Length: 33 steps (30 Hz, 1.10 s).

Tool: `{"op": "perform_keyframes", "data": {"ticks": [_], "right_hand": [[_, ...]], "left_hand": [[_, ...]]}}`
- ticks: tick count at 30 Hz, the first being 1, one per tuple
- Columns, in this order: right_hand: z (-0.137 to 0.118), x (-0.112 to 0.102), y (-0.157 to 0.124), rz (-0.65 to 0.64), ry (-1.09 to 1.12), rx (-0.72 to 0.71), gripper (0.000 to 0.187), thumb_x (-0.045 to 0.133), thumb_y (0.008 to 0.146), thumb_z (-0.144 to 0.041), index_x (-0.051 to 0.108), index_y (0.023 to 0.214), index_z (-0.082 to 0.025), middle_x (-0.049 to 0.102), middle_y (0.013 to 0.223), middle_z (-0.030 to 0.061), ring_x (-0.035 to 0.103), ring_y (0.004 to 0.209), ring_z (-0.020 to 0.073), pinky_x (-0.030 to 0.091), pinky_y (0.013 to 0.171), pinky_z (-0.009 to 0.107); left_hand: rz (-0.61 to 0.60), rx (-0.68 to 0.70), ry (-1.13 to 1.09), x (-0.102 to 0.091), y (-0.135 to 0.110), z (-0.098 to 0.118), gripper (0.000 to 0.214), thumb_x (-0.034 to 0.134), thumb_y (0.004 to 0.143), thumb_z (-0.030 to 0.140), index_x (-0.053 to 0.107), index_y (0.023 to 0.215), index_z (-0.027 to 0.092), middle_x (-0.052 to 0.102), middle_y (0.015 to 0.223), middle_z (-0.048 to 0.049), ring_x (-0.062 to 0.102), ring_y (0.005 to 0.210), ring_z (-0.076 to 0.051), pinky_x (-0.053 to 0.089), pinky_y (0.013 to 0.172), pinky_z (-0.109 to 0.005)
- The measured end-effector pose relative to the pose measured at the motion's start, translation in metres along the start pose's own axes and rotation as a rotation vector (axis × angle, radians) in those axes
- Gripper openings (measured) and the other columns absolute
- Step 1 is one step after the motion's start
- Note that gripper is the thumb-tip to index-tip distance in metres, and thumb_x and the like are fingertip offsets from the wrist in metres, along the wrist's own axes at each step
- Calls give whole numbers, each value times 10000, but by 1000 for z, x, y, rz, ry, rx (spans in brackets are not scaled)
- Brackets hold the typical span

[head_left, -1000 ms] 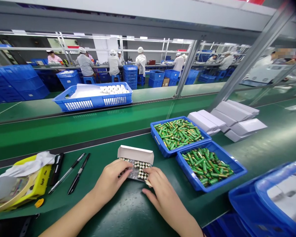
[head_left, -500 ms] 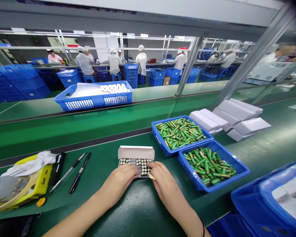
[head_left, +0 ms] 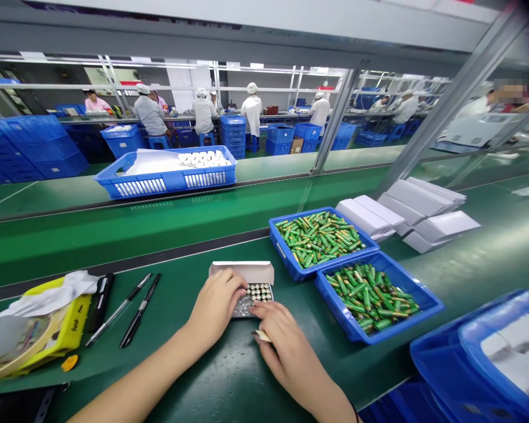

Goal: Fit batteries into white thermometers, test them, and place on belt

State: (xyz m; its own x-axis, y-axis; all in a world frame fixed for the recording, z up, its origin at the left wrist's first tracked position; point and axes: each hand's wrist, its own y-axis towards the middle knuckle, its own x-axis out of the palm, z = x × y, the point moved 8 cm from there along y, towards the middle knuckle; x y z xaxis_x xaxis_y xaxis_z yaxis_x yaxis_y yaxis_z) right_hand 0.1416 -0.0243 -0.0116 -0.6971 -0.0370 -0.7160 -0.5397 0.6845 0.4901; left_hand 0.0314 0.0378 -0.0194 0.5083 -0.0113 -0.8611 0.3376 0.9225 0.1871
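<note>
An open white cardboard box point(head_left: 241, 271) stands on the green bench with its lid flap raised. Upright battery cells point(head_left: 260, 291) fill its right part in rows, metal ends up. Clear plastic point(head_left: 242, 306) shows in the lower middle of the box. My left hand point(head_left: 218, 299) reaches over the box's left side, fingers bent and tips close together; what is between them is hidden. At the box's front right edge, my right hand point(head_left: 284, 335) has curled fingers touching the cells or plastic. A small pale piece point(head_left: 263, 336) sticks out between its thumb and fingers.
Two blue trays point(head_left: 286, 254) point(head_left: 341, 320) of loose green batteries stand at the right, with white boxes point(head_left: 365, 216) behind. Pens point(head_left: 134, 320) and a yellow basket point(head_left: 77, 323) lie left. A blue crate point(head_left: 449, 358) is at lower right. People point(head_left: 252, 108) work across the line.
My left hand has risen and shifted up over the box's left part. My right hand has slid down and slightly left toward the front edge, uncovering more of the pale piece.
</note>
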Motion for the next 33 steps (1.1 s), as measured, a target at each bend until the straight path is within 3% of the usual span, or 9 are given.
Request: {"op": "perform_keyframes", "data": {"ticks": [4,7,11,14,17,20,23,26,33], "right_hand": [[-2,0,0,-1,3,-3,249,433,824,10,466,971,-188,628,1126,116,558,1121,229,436,1011,494],[-3,3,0,-31,9,0,211,440,839,-2,458,934,-190,628,1149,119,553,1144,224,422,1033,480],[-2,6,0,-61,14,19,193,450,850,-17,461,929,-193,628,1151,110,542,1165,215,388,1064,471],[0,6,-2,-77,28,31,194,443,857,-19,457,927,-198,617,1168,102,518,1190,214,362,1077,461],[0,2,-3,-65,79,50,142,441,891,-71,454,941,-203,586,1193,104,477,1211,228,348,1062,449],[7,-6,-2,1,226,208,133,346,967,-210,437,870,-210,585,987,76,539,978,207,443,843,350],[19,-1,-4,-10,470,455,313,266,997,-378,368,749,-217,390,656,-26,394,603,129,322,550,250],[19,11,-4,-61,681,544,408,306,960,-526,371,714,-208,288,599,-55,276,532,100,217,494,244],[23,22,-9,-92,893,634,480,414,898,-597,441,665,-178,282,521,-72,238,471,72,169,456,236]], "left_hand": [[-119,-2,94,5,8,6,140,588,822,100,616,951,146,593,984,-75,548,930,-235,444,819,-382],[-141,-29,69,7,10,6,211,644,745,44,645,932,143,591,981,-78,543,944,-249,435,823,-390],[-116,-126,-152,6,12,-7,159,679,694,41,695,800,159,606,891,-54,572,857,-218,446,782,-355],[-80,-175,-246,0,14,-19,53,688,724,152,705,774,160,637,849,-48,592,778,-183,470,722,-309],[22,-272,-485,-13,11,-31,134,669,745,266,695,796,145,674,825,-63,612,748,-183,490,703,-306],[110,-335,-827,-22,2,-29,274,688,725,323,675,907,118,680,808,-69,639,711,-178,522,691,-310],[92,-362,-1059,-19,-7,-17,398,728,703,350,671,1012,106,691,780,-61,654,662,-163,547,658,-298],[38,-396,-1184,-11,-14,-5,384,782,656,355,709,934,100,718,754,-70,660,639,-154,558,641,-277],[32,-419,-1324,-2,-18,-1,345,849,574,277,727,846,103,720,662,-44,634,563,-102,537,591,-199]]}}
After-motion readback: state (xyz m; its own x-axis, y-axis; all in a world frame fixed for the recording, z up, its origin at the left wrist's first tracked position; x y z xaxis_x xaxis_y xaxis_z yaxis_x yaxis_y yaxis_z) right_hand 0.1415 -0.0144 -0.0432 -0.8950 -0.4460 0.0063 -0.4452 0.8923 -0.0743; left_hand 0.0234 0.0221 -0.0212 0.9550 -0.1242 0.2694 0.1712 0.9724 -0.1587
